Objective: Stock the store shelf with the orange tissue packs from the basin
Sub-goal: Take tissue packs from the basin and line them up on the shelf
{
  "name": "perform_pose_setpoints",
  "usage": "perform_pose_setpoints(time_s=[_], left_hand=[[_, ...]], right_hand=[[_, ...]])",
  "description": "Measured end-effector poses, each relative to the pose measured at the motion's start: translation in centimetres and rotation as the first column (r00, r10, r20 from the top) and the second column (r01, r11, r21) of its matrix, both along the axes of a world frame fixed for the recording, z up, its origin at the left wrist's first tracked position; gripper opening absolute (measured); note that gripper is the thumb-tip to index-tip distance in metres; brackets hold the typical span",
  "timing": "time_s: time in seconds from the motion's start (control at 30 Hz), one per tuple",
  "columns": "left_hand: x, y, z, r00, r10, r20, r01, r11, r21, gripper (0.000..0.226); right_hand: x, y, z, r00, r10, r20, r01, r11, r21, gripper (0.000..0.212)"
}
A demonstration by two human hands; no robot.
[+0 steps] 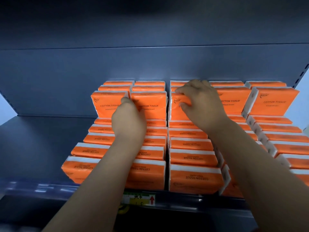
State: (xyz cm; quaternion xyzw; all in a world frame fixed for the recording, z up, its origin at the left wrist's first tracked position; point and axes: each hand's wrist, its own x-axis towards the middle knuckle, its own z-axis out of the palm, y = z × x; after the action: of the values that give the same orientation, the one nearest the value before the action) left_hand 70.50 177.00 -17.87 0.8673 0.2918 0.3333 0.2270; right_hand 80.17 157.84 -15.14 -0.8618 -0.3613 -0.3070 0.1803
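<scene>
Orange tissue packs (192, 158) sat on the shelf (41, 148), filling its middle and right in five columns that ran from the front rail (41, 188) toward the back panel (150, 64). Lower packs showed "COTTON TISSUE" print upside down to the camera.

At the rear, a raised tier of packs stood upright, faces forward, with more packs behind them.

Right hand (202, 106) gripped the upright pack in the third column (177, 109). Its fingers (182, 90) curled over the pack's top edge and its thumb (185, 105) pressed on the front face. The hand covered most of that pack.

Left hand (128, 119) was at the seam between the first-column upright pack (107, 104) and the second-column upright pack (150, 106), knuckles toward the camera, one fingertip showing at the second pack's upper left corner. Its other fingers were hidden behind the hand, so I could not tell whether it held a pack or only touched it.

Both forearms reached in over the lower rows.

The left part of the shelf surface was dark blue-grey. A price label (138, 199) with a red arrow sat on the front rail below the second column; its writing was too small to read.
</scene>
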Motion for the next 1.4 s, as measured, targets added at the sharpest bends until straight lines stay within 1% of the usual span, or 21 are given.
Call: perform_pose_setpoints(time_s=[0.13,0.2,0.23,0.3,0.33,0.47,0.57,0.63,0.7,0.77,0.87,0.93,1.03,1.13,1.27,1.33,1.4], left_hand=[[-0.1,0.1,0.1,1.0,-0.025,-0.009,0.025,1.0,0.016,0.042],[0.0,0.3,0.1,0.999,-0.04,-0.008,0.04,0.999,0.015,0.039],[0.0,0.4,0.2,0.999,-0.053,-0.006,0.053,0.998,0.018,0.035],[-0.2,0.4,0.2,0.997,-0.072,-0.005,0.072,0.997,0.009,0.015],[-0.4,0.3,0.3,0.997,-0.076,0.004,0.076,0.997,-0.006,0.01],[-1.5,-0.6,0.8,0.997,-0.073,0.025,0.074,0.997,-0.023,0.017],[-2.6,-1.1,1.3,0.995,-0.085,0.049,0.086,0.996,-0.009,0.025],[-3.4,-1.4,1.5,0.992,-0.113,0.058,0.111,0.993,0.038,0.029],[-4.2,-1.5,1.6,0.988,-0.144,0.049,0.139,0.986,0.09,0.032],[-5.3,-1.2,1.7,0.99,-0.138,0.004,0.135,0.977,0.163,0.037],[-7.7,-0.2,2.0,0.99,-0.032,-0.138,0.073,0.95,0.303,0.067],[-10.1,0.8,2.2,0.978,0.027,-0.207,0.041,0.948,0.316,0.078],[-15.2,2.9,1.8,0.972,0.126,-0.198,-0.05,0.936,0.348,0.082],[-22.5,5.3,0.4,0.944,0.261,-0.202,-0.183,0.923,0.337,0.081],[-32.6,8.4,-1.8,0.868,0.409,-0.283,-0.325,0.897,0.3,0.085],[-36.5,9.9,-3.1,0.819,0.469,-0.331,-0.384,0.876,0.293,0.088],[-39.7,11.0,-4.5,0.774,0.509,-0.377,-0.428,0.859,0.281,0.087]], right_hand=[[0.0,0.0,0.0,1.0,-0.028,-0.008,0.028,1.0,-0.003,0.04],[-0.3,0.1,-0.1,0.999,-0.051,-0.003,0.051,0.999,-0.003,0.037],[-0.4,0.1,0.0,0.998,-0.063,0.0,0.063,0.998,0.0,0.037],[-0.7,0.3,-0.1,0.997,-0.078,0.006,0.078,0.997,0.0,0.037],[-0.9,0.3,-0.1,0.997,-0.08,0.01,0.08,0.997,-0.002,0.037],[-1.9,0.7,-0.3,0.997,-0.068,0.042,0.068,0.998,0.015,0.035],[-3.4,1.4,-0.1,0.998,-0.022,0.059,0.02,0.999,0.038,0.035],[-4.6,2.2,0.1,0.999,0.026,0.022,-0.027,0.998,0.049,0.042],[-5.9,3.2,0.3,0.996,0.069,-0.053,-0.066,0.996,0.068,0.049],[-7.5,4.3,0.3,0.986,0.098,-0.138,-0.086,0.992,0.091,0.055],[-10.0,6.1,0.1,0.961,0.149,-0.231,-0.132,0.987,0.09,0.061],[-11.7,7.6,-0.1,0.944,0.19,-0.271,-0.171,0.981,0.092,0.063],[-15.1,10.6,-0.4,0.902,0.266,-0.34,-0.236,0.963,0.128,0.069],[-20.3,14.4,-1.3,0.858,0.375,-0.352,-0.354,0.927,0.125,0.075],[-28.8,18.9,-3.7,0.763,0.524,-0.377,-0.534,0.841,0.089,0.07],[-32.2,20.8,-5.2,0.715,0.56,-0.419,-0.591,0.804,0.067,0.069],[-34.7,22.5,-6.2,0.674,0.559,-0.483,-0.62,0.784,0.042,0.068]])
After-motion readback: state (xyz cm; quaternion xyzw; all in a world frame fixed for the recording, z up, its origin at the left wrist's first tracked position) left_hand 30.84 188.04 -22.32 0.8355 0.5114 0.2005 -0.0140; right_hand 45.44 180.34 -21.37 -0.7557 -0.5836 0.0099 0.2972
